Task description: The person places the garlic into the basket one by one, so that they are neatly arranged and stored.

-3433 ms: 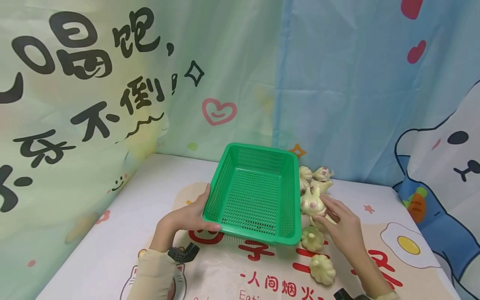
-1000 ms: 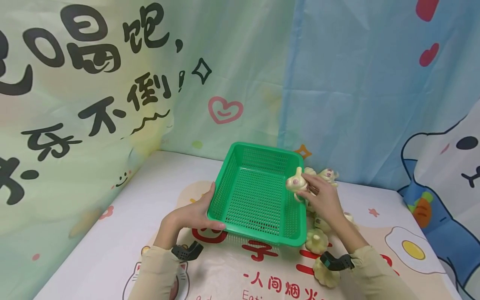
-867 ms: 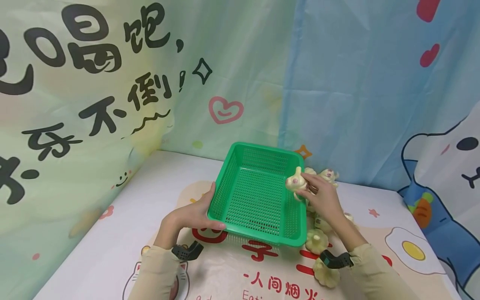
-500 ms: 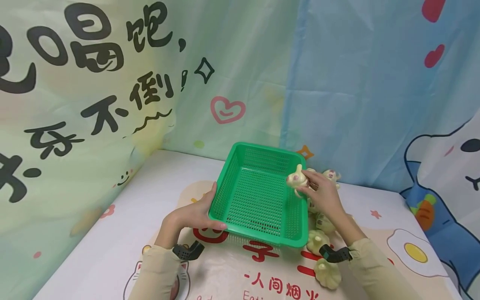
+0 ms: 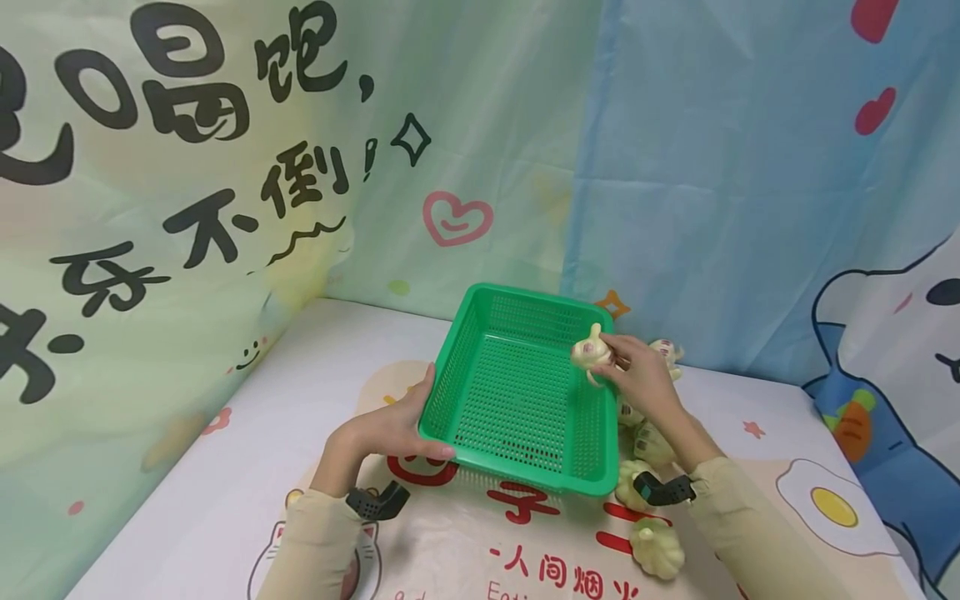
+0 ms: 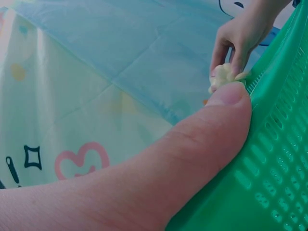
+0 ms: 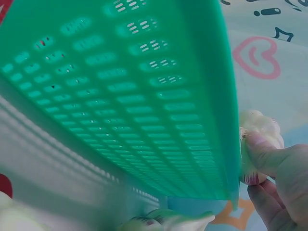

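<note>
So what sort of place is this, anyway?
Probably an indoor tabletop staged for a demonstration: cartoon-printed fabric hangs behind a decorated table, with a green basket and garlic bulbs being handled there.

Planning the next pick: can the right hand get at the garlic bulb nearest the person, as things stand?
Probably not to grip it: the right hand holds another bulb at the basket's rim. Otherwise the way looks free; the nearest bulb lies uncovered.
</note>
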{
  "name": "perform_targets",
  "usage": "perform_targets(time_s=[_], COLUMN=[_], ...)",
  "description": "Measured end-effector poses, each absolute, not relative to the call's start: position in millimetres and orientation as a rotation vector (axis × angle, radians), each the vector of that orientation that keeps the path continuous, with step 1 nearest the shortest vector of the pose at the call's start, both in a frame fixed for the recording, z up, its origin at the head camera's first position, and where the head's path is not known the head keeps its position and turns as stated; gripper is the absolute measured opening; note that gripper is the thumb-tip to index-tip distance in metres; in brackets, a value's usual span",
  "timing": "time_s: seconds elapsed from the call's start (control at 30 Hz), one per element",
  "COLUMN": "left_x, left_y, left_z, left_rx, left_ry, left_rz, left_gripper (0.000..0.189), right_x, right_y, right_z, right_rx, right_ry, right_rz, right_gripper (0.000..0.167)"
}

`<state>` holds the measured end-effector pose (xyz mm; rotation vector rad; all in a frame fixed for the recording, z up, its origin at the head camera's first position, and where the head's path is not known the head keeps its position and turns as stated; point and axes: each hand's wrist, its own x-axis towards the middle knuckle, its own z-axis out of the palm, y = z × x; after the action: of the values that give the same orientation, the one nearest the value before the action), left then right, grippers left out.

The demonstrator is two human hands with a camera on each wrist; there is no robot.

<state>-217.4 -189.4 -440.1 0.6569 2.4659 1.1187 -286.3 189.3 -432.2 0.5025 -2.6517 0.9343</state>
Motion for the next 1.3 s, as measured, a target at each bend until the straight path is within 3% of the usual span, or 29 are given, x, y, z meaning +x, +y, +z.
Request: perform_targets(time_s=[1.3], left_x=[-216.6], left_y=[-189.3], left_z=[-438.7], left_rx=[0.618], left_ry=[2.476], left_rz=[1.087], left_gripper=[0.128], right_x=[-323.5], right_y=[174.1], right_z=[-417.2], right_rx=[0.567], right_ry=[-2.837], right_rz=[0.7], right_gripper=[0.057])
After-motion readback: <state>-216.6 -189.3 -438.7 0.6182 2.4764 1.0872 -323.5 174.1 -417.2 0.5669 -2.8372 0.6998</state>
